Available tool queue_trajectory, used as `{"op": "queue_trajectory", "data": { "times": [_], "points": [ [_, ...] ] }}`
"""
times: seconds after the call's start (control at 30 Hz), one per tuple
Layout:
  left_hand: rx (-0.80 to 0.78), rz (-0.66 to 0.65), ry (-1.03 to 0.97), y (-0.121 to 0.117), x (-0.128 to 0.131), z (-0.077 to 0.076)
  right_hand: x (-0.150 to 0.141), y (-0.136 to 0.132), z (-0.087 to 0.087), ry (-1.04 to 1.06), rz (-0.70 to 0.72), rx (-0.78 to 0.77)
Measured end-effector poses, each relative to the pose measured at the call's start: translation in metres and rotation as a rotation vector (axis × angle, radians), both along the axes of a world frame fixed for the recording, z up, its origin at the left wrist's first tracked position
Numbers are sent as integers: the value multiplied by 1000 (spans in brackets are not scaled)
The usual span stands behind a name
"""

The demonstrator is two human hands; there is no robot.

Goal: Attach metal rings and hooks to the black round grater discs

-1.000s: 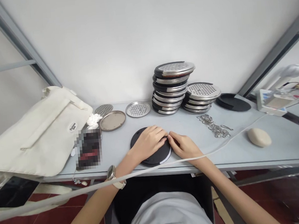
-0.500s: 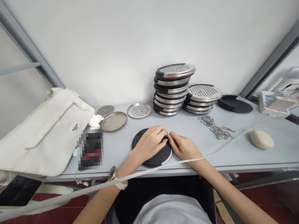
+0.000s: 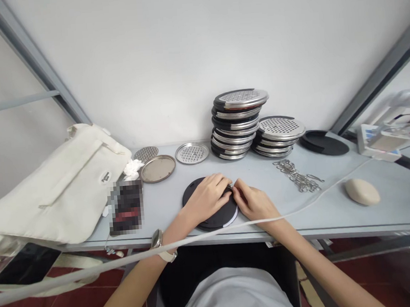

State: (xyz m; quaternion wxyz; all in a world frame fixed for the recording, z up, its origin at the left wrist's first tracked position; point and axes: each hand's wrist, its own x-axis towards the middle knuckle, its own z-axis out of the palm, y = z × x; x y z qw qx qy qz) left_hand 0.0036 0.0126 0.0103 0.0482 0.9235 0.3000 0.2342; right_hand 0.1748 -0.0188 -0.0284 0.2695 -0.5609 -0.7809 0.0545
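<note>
A flat black round disc (image 3: 215, 219) lies near the table's front edge, with a pale strip along its lower right rim. My left hand (image 3: 208, 198) rests across the top of it, fingers curled and gripping toward its right edge. Close against those fingertips, my right hand (image 3: 253, 199) is pinched at the upper right rim. A tiny metallic glint shows between the two hands, but the fingers cover most of what they pinch. To the right lies a pile of metal clips (image 3: 297, 177).
Behind stand a tall stack of metal grater discs with black holders (image 3: 236, 125) and a shorter stack (image 3: 279, 131). A black holder (image 3: 325, 143), loose metal discs (image 3: 191, 153), a white bag (image 3: 69, 188) and a beige rounded object (image 3: 362, 191) surround them. A white cable (image 3: 211, 233) crosses over my forearms.
The view has shifted slightly. Both hands stay at the disc's right edge, with only a small finger movement; a metallic glint now shows between them.
</note>
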Motion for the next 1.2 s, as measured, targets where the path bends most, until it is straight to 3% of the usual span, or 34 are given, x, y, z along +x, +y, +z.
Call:
{"op": "queue_trajectory", "data": {
  "times": [0.4, 1.2],
  "points": [
    [-9, -47, 1, 2, 0, -1, 2, 1, 0, 112, 75, -66],
    [-12, -36, 5, 3, -1, -3, 5, 3, -4, 154, 49, -77]
  ]
}}
